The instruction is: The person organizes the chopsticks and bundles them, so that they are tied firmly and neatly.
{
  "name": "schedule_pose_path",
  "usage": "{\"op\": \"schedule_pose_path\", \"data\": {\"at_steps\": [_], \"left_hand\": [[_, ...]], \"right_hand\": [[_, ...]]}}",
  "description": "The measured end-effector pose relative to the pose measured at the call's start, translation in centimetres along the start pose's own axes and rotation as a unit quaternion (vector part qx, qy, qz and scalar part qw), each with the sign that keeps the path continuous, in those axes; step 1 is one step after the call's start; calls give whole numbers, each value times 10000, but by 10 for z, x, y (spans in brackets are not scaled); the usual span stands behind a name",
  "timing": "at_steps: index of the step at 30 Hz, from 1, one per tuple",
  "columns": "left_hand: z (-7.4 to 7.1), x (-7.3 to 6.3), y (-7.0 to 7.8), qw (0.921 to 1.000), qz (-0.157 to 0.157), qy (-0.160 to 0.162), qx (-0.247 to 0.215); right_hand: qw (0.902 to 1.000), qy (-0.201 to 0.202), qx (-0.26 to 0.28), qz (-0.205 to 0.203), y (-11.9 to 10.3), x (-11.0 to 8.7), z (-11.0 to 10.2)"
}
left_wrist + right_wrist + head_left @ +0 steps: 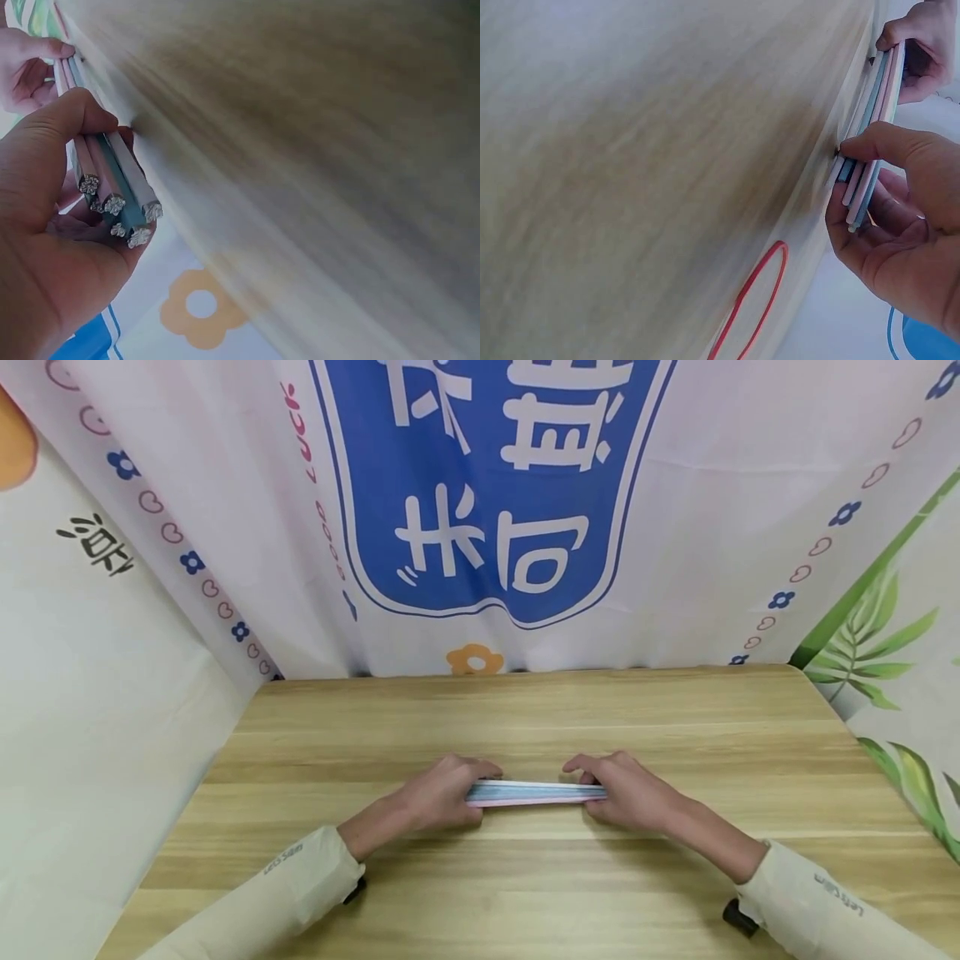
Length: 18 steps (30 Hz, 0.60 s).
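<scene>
A bundle of slim pastel sticks (536,792) in pink, blue and white lies lengthwise between my hands, just above the table or on it; I cannot tell which. My left hand (442,793) grips one end, thumb on one side and fingers on the other. In the left wrist view the sticks (112,169) show silver, sparkly tips near that palm. My right hand (633,795) pinches the other end. In the right wrist view the sticks (866,172) stick out past the right thumb, their ends uneven.
The wood-grain table (480,893) spreads around both hands. Behind it hangs a white printed cloth (705,552); patterned covers stand at the left and right. A thin red loop (782,259) shows in the right wrist view; what it is I cannot tell.
</scene>
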<state>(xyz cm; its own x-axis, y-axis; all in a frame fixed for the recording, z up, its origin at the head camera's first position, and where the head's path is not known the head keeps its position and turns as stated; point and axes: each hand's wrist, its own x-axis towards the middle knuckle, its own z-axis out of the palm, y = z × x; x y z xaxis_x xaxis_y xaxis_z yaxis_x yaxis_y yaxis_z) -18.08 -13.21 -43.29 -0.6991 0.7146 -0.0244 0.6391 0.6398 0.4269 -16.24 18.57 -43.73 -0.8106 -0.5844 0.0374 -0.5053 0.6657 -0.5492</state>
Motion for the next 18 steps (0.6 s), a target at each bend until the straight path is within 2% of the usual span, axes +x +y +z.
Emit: {"op": "schedule_pose_path", "data": {"at_steps": [10, 18], "left_hand": [[1, 0, 7, 9999, -65, 128, 75], [-6, -2, 12, 9976, 116, 632, 244]], "right_hand": [[9990, 137, -428, -15, -4, -5, 3], [9985, 434, -294, -187, -9, -6, -2]]}}
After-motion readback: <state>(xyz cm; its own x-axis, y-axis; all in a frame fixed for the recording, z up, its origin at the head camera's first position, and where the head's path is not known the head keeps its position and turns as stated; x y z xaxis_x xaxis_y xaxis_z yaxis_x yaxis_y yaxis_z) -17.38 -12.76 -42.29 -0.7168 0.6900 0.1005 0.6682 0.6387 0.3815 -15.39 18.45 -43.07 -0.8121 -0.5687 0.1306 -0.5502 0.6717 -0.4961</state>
